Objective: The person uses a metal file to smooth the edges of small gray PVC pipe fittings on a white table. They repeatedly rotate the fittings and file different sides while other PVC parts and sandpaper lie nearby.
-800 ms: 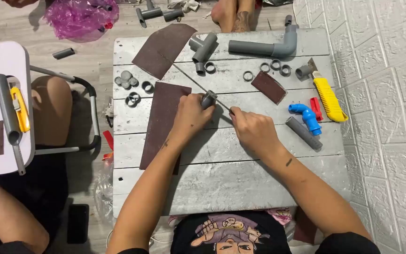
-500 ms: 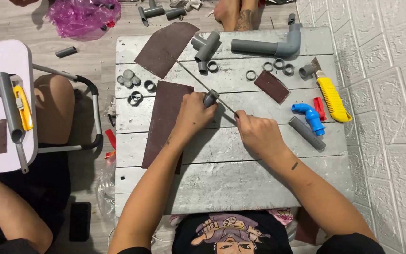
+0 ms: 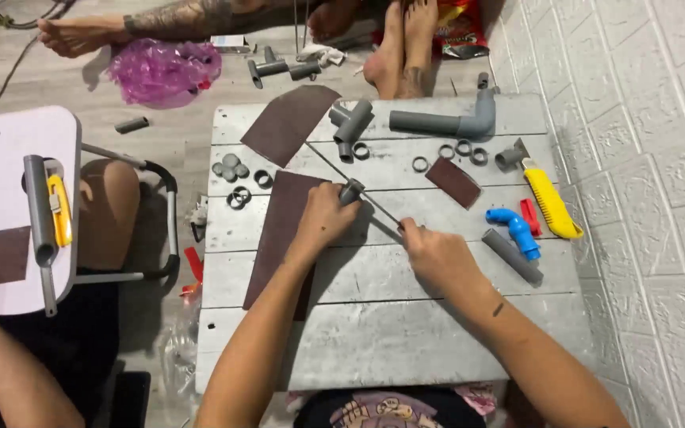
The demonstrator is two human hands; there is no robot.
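- Gripping a small grey pipe fitting (image 3: 351, 190), left hand (image 3: 323, 218) is closed around it at board centre, just above the near planks.
- right hand (image 3: 434, 252) at 4 o'clock of the left, pinched shut on the near end of a thin metal rod (image 3: 358, 190); the rod runs up toward 10 o'clock, through or right behind the fitting, cannot tell which.
- Hands apart, joined only by the rod.
- Both work over a grey plank board (image 3: 374, 341).
- Long brown sandpaper sheet (image 3: 279, 230) lies under the left forearm, at 9 o'clock of the fitting.
- Straight grey pipe (image 3: 512, 256) at 3 o'clock of the right hand; blue elbow (image 3: 514, 228) just above it, red piece touching that.
- Yellow utility knife (image 3: 550, 200) at 2 o'clock, near the board's right edge.
- Small brown sandpaper patch (image 3: 454, 181) at 1 o'clock of the fitting.
- Loose grey rings (image 3: 447, 152) further up; more rings and caps (image 3: 233, 168) at 10 o'clock.
- Far edge: long grey elbow pipe (image 3: 441, 121), tee fitting (image 3: 350, 123), second brown sheet (image 3: 288, 120).
- No bins or trays on the board; parts lie loose.
- Beyond, at 11 o'clock: pink plastic bag (image 3: 162, 71) on the floor, contents unclear.
- Other people's bare feet past the far edge.
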